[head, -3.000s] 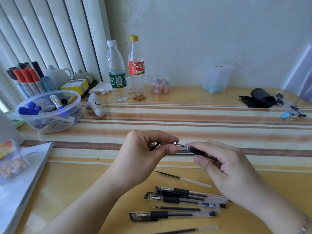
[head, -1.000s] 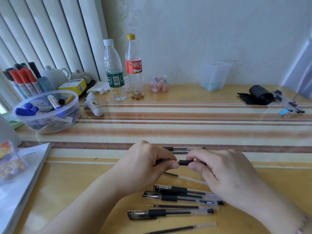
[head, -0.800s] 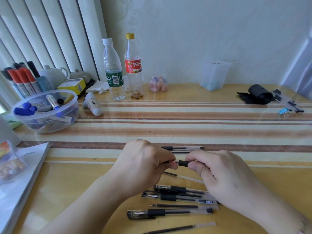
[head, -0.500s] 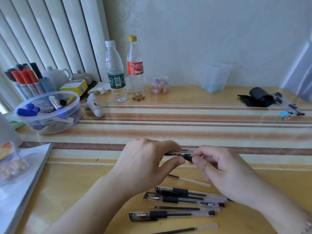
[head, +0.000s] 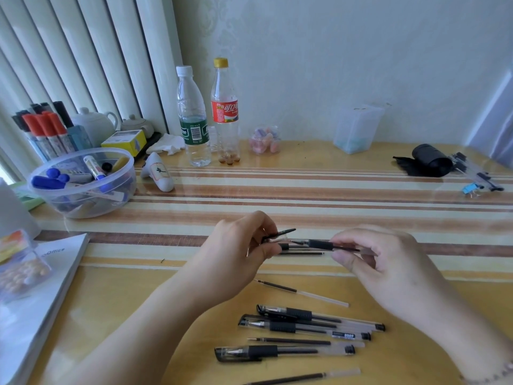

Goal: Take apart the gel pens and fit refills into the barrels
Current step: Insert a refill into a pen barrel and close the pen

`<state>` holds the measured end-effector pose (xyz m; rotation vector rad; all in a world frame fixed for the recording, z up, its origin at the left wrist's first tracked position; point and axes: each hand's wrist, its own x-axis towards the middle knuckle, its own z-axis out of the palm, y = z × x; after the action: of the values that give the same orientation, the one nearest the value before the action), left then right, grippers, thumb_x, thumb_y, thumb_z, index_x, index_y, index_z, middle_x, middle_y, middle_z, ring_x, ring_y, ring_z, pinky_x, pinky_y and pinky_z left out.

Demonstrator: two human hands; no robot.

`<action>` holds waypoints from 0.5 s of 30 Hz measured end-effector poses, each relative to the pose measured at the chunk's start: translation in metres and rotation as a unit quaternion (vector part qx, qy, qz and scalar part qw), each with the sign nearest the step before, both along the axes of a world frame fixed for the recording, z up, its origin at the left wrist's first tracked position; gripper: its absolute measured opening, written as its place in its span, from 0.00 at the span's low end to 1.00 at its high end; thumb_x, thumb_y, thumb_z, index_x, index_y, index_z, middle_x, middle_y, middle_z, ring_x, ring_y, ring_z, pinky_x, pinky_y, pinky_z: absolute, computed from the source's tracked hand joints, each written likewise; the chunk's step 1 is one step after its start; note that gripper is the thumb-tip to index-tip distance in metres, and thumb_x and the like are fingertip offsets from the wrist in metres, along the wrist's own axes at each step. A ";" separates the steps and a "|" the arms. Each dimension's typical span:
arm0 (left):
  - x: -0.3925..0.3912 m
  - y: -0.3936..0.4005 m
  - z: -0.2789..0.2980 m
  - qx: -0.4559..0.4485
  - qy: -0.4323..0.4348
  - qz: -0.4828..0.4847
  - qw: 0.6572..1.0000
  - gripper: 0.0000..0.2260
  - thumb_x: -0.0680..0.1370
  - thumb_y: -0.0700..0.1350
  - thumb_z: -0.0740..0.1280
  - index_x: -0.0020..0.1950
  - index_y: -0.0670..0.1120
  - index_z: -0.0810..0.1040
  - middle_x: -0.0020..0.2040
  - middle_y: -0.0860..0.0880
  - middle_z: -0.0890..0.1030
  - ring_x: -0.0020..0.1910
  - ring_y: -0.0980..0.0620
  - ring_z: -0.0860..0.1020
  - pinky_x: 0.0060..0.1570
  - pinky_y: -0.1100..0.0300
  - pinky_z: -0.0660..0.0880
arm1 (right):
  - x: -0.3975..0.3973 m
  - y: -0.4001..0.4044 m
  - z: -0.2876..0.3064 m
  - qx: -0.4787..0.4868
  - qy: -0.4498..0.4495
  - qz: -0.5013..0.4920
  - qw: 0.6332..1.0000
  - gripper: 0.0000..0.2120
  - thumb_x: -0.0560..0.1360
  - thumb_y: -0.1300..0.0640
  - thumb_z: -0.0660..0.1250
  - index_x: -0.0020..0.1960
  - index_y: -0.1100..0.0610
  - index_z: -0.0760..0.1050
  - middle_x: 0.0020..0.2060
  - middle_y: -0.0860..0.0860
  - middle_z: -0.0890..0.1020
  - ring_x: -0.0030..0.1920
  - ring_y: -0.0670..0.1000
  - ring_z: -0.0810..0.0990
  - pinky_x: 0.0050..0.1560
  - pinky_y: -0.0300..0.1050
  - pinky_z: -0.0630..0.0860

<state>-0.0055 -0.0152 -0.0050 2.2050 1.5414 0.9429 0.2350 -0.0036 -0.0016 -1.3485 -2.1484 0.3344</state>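
While L hand [head: 238, 254] pinches cap [head: 279, 235] and R hand [head: 388, 262] grips pen [head: 319, 243] mid-frame, apart: uncapping step, prob. needs tip unscrewed next.

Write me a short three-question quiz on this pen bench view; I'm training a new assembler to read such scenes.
1. True or false: the right hand holds a gel pen by its barrel.
2. What does the left hand pinch? A) pen cap B) bottle C) marker
3. How many capped pens lie nearest the person?

Key: 1 true; 2 A; 3 three.
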 end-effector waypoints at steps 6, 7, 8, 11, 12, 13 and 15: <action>-0.001 0.000 0.001 0.029 -0.004 -0.001 1.000 0.04 0.78 0.46 0.69 0.51 0.50 0.76 0.34 0.53 0.77 0.34 0.54 0.74 0.32 0.63 0.71 | 0.001 0.002 -0.002 0.018 0.009 -0.001 1.000 0.09 0.71 0.45 0.67 0.49 0.44 0.82 0.36 0.38 0.81 0.31 0.47 0.76 0.31 0.46 0.76; -0.002 0.000 0.000 0.031 -0.003 0.000 1.000 0.04 0.78 0.46 0.68 0.51 0.50 0.76 0.34 0.54 0.77 0.34 0.54 0.74 0.32 0.63 0.71 | 0.001 0.002 -0.002 0.022 0.012 -0.002 1.000 0.10 0.71 0.44 0.66 0.49 0.44 0.82 0.36 0.38 0.80 0.31 0.47 0.76 0.31 0.47 0.76; -0.002 0.000 0.001 0.030 -0.006 0.000 1.000 0.04 0.78 0.46 0.68 0.51 0.50 0.76 0.34 0.54 0.78 0.34 0.54 0.74 0.32 0.63 0.71 | 0.001 0.003 -0.002 0.027 0.014 -0.002 1.000 0.12 0.71 0.42 0.65 0.49 0.45 0.82 0.36 0.38 0.80 0.30 0.46 0.76 0.31 0.48 0.76; 0.000 0.000 0.001 0.030 -0.005 -0.020 0.999 0.04 0.78 0.47 0.68 0.51 0.50 0.77 0.35 0.55 0.77 0.35 0.54 0.75 0.33 0.65 0.71 | 0.001 0.002 -0.001 0.039 0.013 0.009 0.999 0.14 0.71 0.41 0.63 0.49 0.45 0.82 0.36 0.36 0.79 0.31 0.47 0.75 0.30 0.42 0.73; 0.002 -0.002 0.000 0.029 0.001 -0.032 0.999 0.04 0.78 0.48 0.68 0.51 0.50 0.77 0.35 0.55 0.78 0.35 0.54 0.75 0.34 0.65 0.72 | 0.000 0.001 -0.001 0.040 0.007 0.015 0.999 0.11 0.71 0.43 0.66 0.49 0.45 0.83 0.36 0.35 0.79 0.33 0.46 0.75 0.30 0.37 0.71; 0.003 -0.003 -0.001 0.025 0.005 -0.043 0.999 0.04 0.78 0.48 0.68 0.51 0.50 0.78 0.35 0.55 0.78 0.35 0.53 0.75 0.34 0.64 0.72 | -0.002 0.000 -0.001 0.039 0.002 0.021 0.999 0.09 0.72 0.46 0.68 0.49 0.45 0.83 0.37 0.34 0.79 0.35 0.43 0.76 0.31 0.32 0.68; 0.006 -0.005 -0.004 0.013 0.002 -0.052 0.999 0.03 0.79 0.48 0.67 0.51 0.50 0.78 0.34 0.53 0.79 0.34 0.52 0.75 0.34 0.61 0.72 | -0.005 -0.003 -0.002 0.037 0.001 0.034 0.999 0.07 0.71 0.52 0.72 0.49 0.47 0.84 0.38 0.33 0.79 0.37 0.34 0.76 0.32 0.27 0.68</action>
<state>0.0003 -0.0197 -0.0086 2.2815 1.4082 0.9319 0.2304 -0.0062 -0.0040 -1.2365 -2.1862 0.2800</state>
